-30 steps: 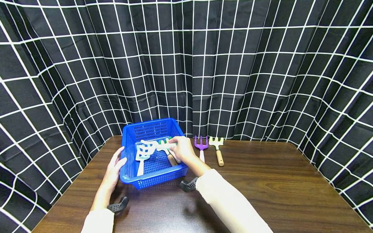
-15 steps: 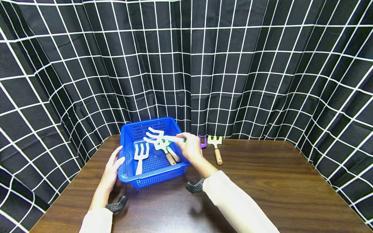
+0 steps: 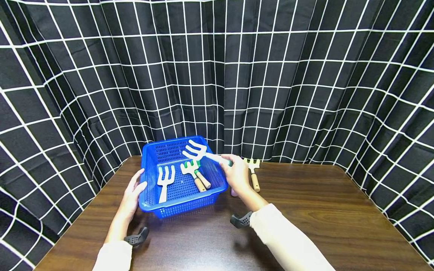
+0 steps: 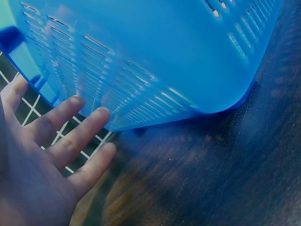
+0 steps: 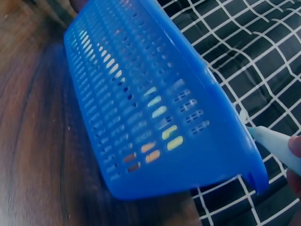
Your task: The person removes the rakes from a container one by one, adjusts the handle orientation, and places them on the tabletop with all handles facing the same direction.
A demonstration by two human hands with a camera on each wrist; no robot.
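My right hand (image 3: pixel 238 173) grips the pale handle of a white hand fork (image 3: pixel 198 151), its tines over the blue basket's (image 3: pixel 184 207) back right part. In the right wrist view the fork's handle (image 5: pixel 277 143) shows beyond the rim, between fingertips at the frame's edge. My left hand (image 3: pixel 130 194) rests against the basket's left side. In the left wrist view its spread fingers (image 4: pixel 77 141) lie along the perforated wall. Inside the basket lie another white hand fork (image 3: pixel 165 184), a pale yellow-green fork with a wooden handle (image 3: pixel 200 185), and a green-headed one (image 3: pixel 203 178).
Right of the basket a yellow-green hand fork with a wooden handle (image 3: pixel 255 182) lies on the brown wooden table (image 3: pixel 322 210). A purple hand fork (image 3: pixel 234 192) beside it is mostly hidden by my right hand. A black gridded curtain (image 3: pixel 271 94) stands behind and around the table.
My right hand has lifted the white hand fork from low inside the basket and drawn it right, toward the rim. The left hand stays against the basket.
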